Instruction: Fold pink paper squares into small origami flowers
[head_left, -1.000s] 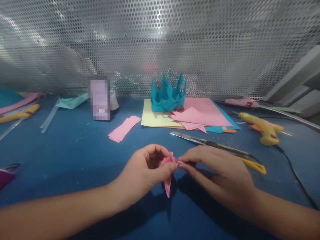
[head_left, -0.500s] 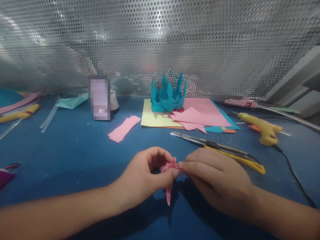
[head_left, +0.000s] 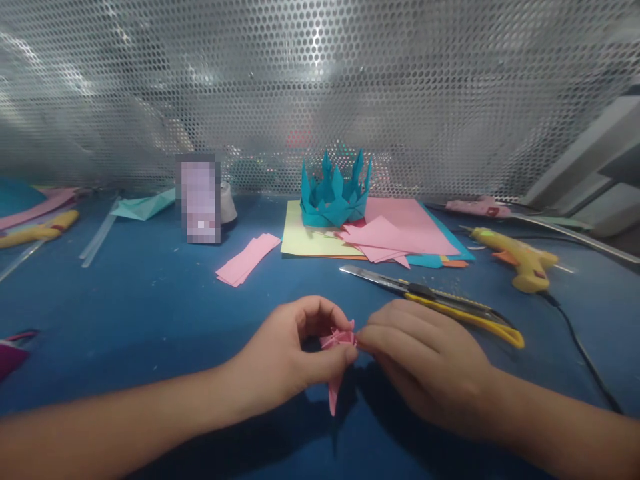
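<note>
Pink folded paper [head_left: 334, 393] sits pinched between both hands, held just above the blue table [head_left: 150, 300]. The left hand [head_left: 283, 357] closes on it with thumb and curled forefinger. The right hand [head_left: 425, 363] clamps its fingertips onto the paper's crumpled upper edge from the opposite side. The two grips meet at that edge, fingertips all but touching. Below them a narrow pointed tail of the paper hangs down toward the table.

Compared with a second ago, both hands have drawn nearer to the person and sit lower in the view, and the tail's tip has come down with them. The right hand's fingers are curled more tightly. The gap between the hands has narrowed, so less of the paper's frilled top shows.

Just beyond the right hand's knuckles lies a yellow-handled utility knife [head_left: 435, 303], unmoved. Farther out past the knife lies a stack of coloured sheets [head_left: 415, 223], and a teal paper crown [head_left: 334, 193] stands on it. Beyond the left hand, well apart, rest some pink paper strips [head_left: 249, 258]. Off to the right of the grip lies a yellow glue gun [head_left: 520, 257], its black cord trailing back toward the person.
</note>
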The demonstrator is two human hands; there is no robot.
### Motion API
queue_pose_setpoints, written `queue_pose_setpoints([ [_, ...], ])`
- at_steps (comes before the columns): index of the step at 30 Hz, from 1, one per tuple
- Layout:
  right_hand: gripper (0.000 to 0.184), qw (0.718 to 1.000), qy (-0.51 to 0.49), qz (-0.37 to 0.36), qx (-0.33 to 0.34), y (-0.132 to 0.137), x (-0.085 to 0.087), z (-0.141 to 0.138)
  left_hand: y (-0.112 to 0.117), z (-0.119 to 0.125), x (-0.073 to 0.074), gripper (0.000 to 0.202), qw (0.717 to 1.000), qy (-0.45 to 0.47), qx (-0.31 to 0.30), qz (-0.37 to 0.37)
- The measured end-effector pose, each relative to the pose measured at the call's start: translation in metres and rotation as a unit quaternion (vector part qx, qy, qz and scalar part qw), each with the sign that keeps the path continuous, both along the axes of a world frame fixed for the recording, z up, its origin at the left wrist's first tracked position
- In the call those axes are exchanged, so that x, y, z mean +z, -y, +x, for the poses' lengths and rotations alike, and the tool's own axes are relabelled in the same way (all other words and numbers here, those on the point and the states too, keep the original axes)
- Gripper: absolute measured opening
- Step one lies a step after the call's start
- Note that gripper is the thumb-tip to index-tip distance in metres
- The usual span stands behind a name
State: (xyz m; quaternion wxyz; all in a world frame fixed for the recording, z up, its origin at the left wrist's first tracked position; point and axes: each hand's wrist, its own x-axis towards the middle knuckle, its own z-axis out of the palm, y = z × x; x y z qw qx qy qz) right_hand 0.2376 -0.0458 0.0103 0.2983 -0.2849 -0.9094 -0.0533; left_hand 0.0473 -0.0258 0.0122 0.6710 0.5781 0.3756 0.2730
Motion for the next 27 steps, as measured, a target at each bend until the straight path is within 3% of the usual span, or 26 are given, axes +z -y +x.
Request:
queue_pose_setpoints([
  [4, 0.003, 0.995, -0.054, -0.076, -0.045, -0.003, 0.001, 0.002, -0.003, -0.004, 0.006, 0.022, 0.998, -0.008, 0.007, 0.055],
  [11, 0.028, 0.978, -0.091, -0.157, -0.103, -0.003, 0.001, 0.006, -0.011, -0.012, 0.013, 0.023, 0.964, -0.105, -0.032, 0.241],
  [14, 0.04, 0.976, -0.076, -0.186, -0.089, 0.0, 0.003, 0.005, -0.019, -0.018, 0.017, 0.028, 0.92, -0.178, -0.026, 0.349],
  [17, 0.033, 0.976, -0.063, -0.193, -0.075, 0.004, 0.005, 0.005, -0.028, -0.024, 0.025, 0.037, 0.887, -0.209, -0.042, 0.409],
  [20, 0.019, 0.98, -0.05, -0.184, -0.056, 0.007, 0.007, 0.005, -0.042, -0.026, 0.036, 0.03, 0.785, -0.281, -0.083, 0.546],
  [23, 0.011, 0.985, -0.031, -0.169, -0.03, 0.01, 0.008, 0.006, -0.062, -0.024, 0.047, 0.033, 0.713, -0.301, -0.124, 0.621],
  [27, 0.009, 0.987, -0.01, -0.163, -0.014, 0.013, 0.008, 0.008, -0.096, -0.018, 0.056, 0.03, 0.69, -0.298, -0.171, 0.637],
])
